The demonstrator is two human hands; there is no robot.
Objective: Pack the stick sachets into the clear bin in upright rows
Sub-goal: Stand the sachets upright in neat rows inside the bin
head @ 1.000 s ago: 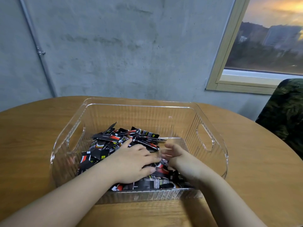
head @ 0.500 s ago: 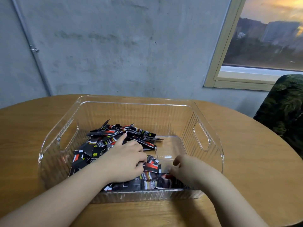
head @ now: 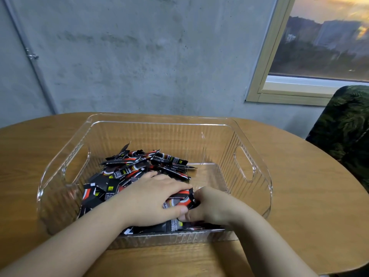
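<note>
Sachets [head: 139, 170] heaped lower-centre in bin [head: 261, 166] — left hand [head: 151, 198], right hand [head: 215, 208] both gripping one bundle; next: stand upright.

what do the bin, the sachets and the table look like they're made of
Clear ribbed bin: likely hard transparent plastic; the table shows through its walls, and the rim glints. Black and red stick sachets: seemingly thin printed film or foil laminate with a slight sheen; they lie crumpled and bent. Round brown table: wood or wood-look veneer, smooth matte, with visible grain; which one is unclear.
</note>
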